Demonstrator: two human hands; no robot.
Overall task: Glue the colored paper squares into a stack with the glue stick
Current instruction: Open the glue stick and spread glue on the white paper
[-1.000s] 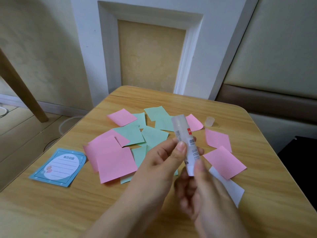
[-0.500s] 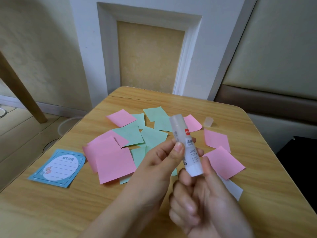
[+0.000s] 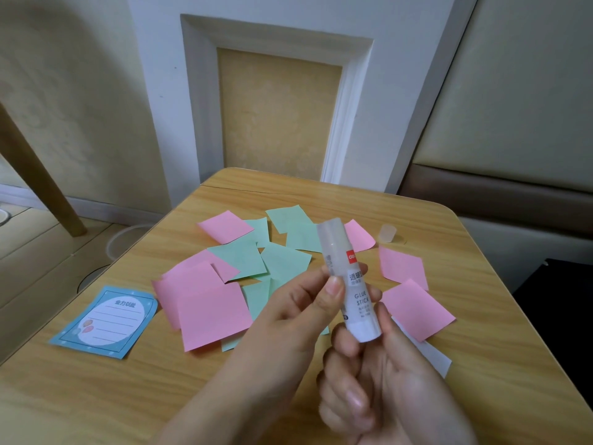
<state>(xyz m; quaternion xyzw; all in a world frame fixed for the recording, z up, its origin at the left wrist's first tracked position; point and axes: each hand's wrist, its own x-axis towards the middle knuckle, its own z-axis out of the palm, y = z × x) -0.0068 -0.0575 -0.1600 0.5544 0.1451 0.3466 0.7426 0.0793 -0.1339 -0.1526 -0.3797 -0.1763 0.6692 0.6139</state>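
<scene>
A translucent white glue stick [image 3: 348,277] is held up above the table, tilted slightly left, its open top end facing away from me. My left hand [image 3: 298,319] pinches its middle between thumb and fingers. My right hand [image 3: 378,380] grips its bottom end with thumb and index finger. Several pink squares [image 3: 211,313] and green squares [image 3: 239,256] lie scattered and overlapping on the wooden table [image 3: 80,396] behind my hands. The glue stick's clear cap [image 3: 387,233] stands on the table at the far right.
A blue note card [image 3: 106,321] lies at the table's left edge. A white paper piece [image 3: 430,351] sits partly under a pink square [image 3: 417,308] on the right. A wall with a framed panel stands behind the table.
My right hand has shifted its grip at the base of the glue stick, its fingers turning around the bottom end. The stick stays at about the same height.
</scene>
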